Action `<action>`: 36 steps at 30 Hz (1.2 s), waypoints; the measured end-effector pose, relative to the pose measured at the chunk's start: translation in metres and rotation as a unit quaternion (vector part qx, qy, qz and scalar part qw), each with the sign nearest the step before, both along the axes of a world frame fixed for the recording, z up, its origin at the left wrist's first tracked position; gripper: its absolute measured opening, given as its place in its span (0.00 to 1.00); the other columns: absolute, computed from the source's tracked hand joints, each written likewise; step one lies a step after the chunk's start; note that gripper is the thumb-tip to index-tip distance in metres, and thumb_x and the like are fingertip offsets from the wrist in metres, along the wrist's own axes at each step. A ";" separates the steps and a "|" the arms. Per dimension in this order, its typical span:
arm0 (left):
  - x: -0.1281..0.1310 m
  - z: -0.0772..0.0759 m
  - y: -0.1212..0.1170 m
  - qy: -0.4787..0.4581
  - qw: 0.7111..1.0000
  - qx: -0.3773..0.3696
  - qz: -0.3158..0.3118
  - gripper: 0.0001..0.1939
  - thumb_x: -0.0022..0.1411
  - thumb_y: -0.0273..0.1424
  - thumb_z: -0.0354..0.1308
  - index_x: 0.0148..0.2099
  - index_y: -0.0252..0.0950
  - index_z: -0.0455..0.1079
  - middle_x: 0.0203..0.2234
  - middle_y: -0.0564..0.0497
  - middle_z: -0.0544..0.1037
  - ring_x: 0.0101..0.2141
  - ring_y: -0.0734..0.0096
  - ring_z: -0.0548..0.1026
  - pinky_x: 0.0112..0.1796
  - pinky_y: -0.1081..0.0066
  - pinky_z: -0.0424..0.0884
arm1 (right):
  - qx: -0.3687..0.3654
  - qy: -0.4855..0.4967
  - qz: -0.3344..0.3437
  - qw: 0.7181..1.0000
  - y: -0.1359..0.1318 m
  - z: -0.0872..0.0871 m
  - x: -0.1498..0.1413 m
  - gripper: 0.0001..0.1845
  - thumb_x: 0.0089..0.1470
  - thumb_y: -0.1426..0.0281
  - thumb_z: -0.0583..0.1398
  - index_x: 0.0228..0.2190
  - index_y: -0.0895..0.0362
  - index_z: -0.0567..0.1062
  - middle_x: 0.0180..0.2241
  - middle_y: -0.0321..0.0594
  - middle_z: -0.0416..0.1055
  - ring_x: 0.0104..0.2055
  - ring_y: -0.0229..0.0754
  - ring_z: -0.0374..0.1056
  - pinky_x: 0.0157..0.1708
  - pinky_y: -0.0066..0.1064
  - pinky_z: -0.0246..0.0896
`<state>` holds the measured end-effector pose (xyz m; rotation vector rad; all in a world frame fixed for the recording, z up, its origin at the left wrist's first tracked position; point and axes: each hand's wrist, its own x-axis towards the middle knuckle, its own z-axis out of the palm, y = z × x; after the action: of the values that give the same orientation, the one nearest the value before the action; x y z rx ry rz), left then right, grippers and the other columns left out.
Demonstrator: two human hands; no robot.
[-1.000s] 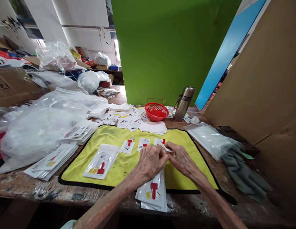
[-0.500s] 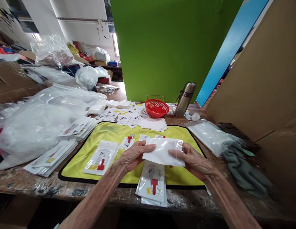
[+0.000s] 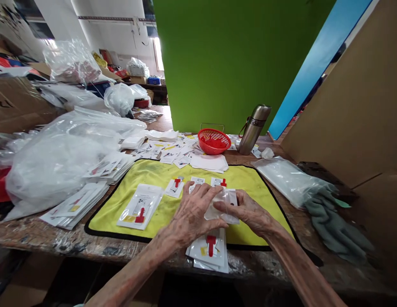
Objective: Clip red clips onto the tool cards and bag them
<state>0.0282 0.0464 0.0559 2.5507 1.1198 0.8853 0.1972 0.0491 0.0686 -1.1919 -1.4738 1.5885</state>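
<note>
Both my hands meet over a yellow mat (image 3: pixel 153 175) and grip a small clear plastic pouch (image 3: pixel 224 205). My left hand (image 3: pixel 193 211) covers the pouch's left part, its fingers lying over the top. From the right, my right hand (image 3: pixel 249 211) pinches the pouch. Just below my hands, at the mat's front edge, lies a stack of packed pouches with red parts (image 3: pixel 209 251). One more packed pouch (image 3: pixel 141 205) rests on the mat to the left, and small printed cards with red pieces (image 3: pixel 176 186) lie beyond my hands.
A red basket (image 3: pixel 214 140) and a steel flask (image 3: pixel 254 128) stand behind the mat. Large plastic bags (image 3: pixel 60 153) and stacks of packed pouches (image 3: pixel 76 204) fill the left side. A clear bag (image 3: pixel 286 179) and grey gloves (image 3: pixel 334 221) lie right. Cardboard walls (image 3: pixel 354 102) rise on the right.
One second ago my hands worked a small piece close together. Half a second ago they held the pouch up, spread wide. Now they have lowered it and closed in over it.
</note>
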 end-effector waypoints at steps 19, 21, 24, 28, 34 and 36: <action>-0.058 -0.024 0.011 -0.142 0.959 -0.142 0.201 0.23 0.47 0.44 0.64 0.44 0.39 0.71 0.39 0.48 0.79 0.42 0.58 0.74 0.44 0.60 0.69 | 0.173 -0.553 -0.238 0.780 0.050 -0.044 -0.021 0.13 0.59 0.67 0.53 0.41 0.63 0.70 0.42 0.55 0.71 0.42 0.51 0.67 0.35 0.34 0.54; -0.060 -0.025 0.010 -0.148 0.956 -0.150 0.202 0.23 0.47 0.44 0.64 0.45 0.38 0.71 0.39 0.48 0.78 0.43 0.58 0.74 0.45 0.60 0.68 | 0.178 -0.556 -0.239 0.776 0.051 -0.048 -0.020 0.12 0.58 0.70 0.53 0.41 0.62 0.70 0.43 0.53 0.70 0.42 0.49 0.67 0.34 0.33 0.54; -0.064 -0.025 0.007 -0.164 0.955 -0.162 0.188 0.24 0.47 0.43 0.65 0.44 0.38 0.70 0.39 0.48 0.78 0.43 0.58 0.73 0.45 0.60 0.67 | 0.182 -0.549 -0.240 0.780 0.056 -0.055 -0.011 0.08 0.55 0.72 0.54 0.37 0.58 0.71 0.41 0.49 0.72 0.39 0.46 0.68 0.30 0.31 0.53; -0.063 -0.020 0.013 -0.236 0.929 -0.229 0.171 0.24 0.45 0.44 0.66 0.42 0.36 0.70 0.35 0.49 0.77 0.38 0.61 0.74 0.39 0.65 0.68 | 0.178 -0.521 -0.247 0.797 0.066 -0.063 0.004 0.06 0.52 0.72 0.56 0.28 0.55 0.72 0.30 0.44 0.74 0.33 0.43 0.68 0.26 0.30 0.53; -0.045 -0.011 0.066 -0.552 0.738 -0.385 0.054 0.26 0.40 0.45 0.69 0.36 0.34 0.68 0.27 0.54 0.75 0.27 0.74 0.74 0.30 0.75 0.65 | 0.182 -0.467 -0.235 0.833 0.075 -0.063 0.021 0.09 0.50 0.72 0.54 0.22 0.57 0.71 0.25 0.42 0.73 0.28 0.41 0.68 0.26 0.29 0.56; -0.039 -0.012 0.082 -0.617 0.668 -0.414 0.019 0.29 0.35 0.46 0.71 0.35 0.33 0.68 0.25 0.55 0.75 0.25 0.74 0.75 0.30 0.75 0.66 | 0.188 -0.457 -0.222 0.841 0.075 -0.060 0.026 0.09 0.50 0.71 0.54 0.22 0.58 0.71 0.24 0.42 0.72 0.27 0.41 0.67 0.26 0.29 0.57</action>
<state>-0.0112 0.1284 0.0443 0.7719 0.7435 1.3143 0.2235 0.1236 0.0082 -1.9811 -1.7406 0.3381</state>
